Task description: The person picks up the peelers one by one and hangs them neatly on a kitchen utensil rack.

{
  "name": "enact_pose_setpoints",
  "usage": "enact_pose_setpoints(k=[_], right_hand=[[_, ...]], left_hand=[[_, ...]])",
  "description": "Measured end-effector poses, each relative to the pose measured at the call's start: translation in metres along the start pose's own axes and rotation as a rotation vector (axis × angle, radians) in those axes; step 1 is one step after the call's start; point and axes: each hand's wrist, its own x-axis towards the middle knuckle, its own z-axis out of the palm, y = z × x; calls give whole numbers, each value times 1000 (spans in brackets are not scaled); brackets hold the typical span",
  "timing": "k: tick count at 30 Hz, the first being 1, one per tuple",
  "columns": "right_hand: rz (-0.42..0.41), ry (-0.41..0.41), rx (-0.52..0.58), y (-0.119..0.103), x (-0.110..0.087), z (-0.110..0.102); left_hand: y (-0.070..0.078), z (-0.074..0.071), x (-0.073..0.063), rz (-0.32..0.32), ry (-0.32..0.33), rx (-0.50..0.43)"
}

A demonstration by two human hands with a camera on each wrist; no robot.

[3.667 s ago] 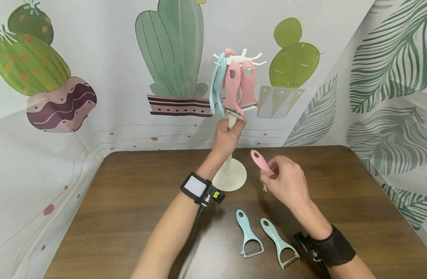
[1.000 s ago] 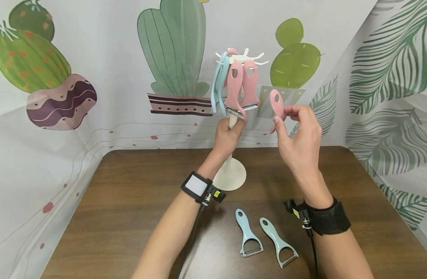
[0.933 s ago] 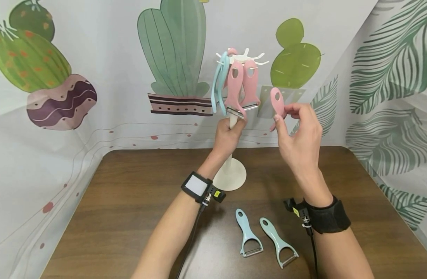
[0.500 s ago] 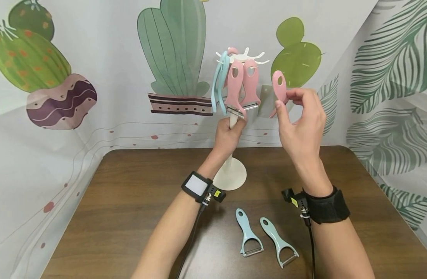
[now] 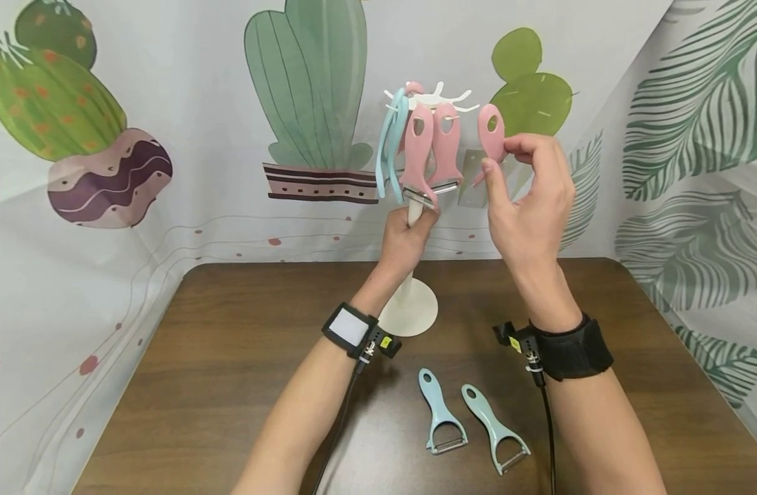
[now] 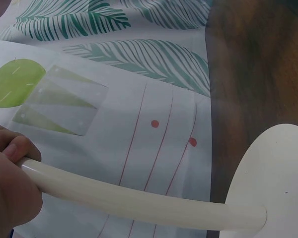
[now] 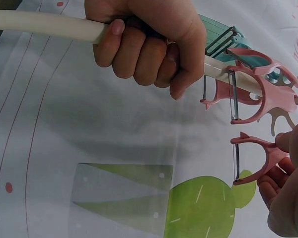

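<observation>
My left hand (image 5: 406,240) grips the post of a cream-white hook stand (image 5: 409,309) just under its hanging peelers. In the left wrist view the bare post (image 6: 114,198) runs from that fist to the round base. My right hand (image 5: 533,199) pinches a pink peeler (image 5: 491,130) by its handle, holed end up, right of the stand's hooks (image 5: 461,100). The right wrist view shows this peeler's blade and forked head (image 7: 251,140) pointing away from the fingers. On the hooks hang pink peelers (image 5: 418,148) and light blue ones (image 5: 390,144).
A light blue peeler (image 5: 439,412) and a pale green peeler (image 5: 492,426) lie on the brown wooden table (image 5: 229,364), in front of the stand. Behind the table hangs a white cloth (image 5: 211,137) printed with cacti and leaves. Cables trail from both wrist cameras.
My right hand has raised the pink peeler from low over the table to hook height, lately drawing slightly left toward the stand. The left hand keeps its hold on the post.
</observation>
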Motion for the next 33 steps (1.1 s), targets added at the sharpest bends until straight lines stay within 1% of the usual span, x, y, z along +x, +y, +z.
enact_pose_setpoints(k=[3,9,18,22,29,33], right_hand=[[8,-4,13,-1,2,3],[-13,-23,25,-1,5,8],[-36,-28,30,-3,9,11],[-12,-30,41,-3,10,12],[66,-29,76,-1,13,17],[87,-29,84,2,13,21]], left_hand=[[0,0,0,11,1,-1],[1,0,1,11,7,3],[1,-1,-1,7,-20,16],[1,-1,0,6,-22,11],[1,0,0,7,-5,12],[0,0,1,12,-4,11]])
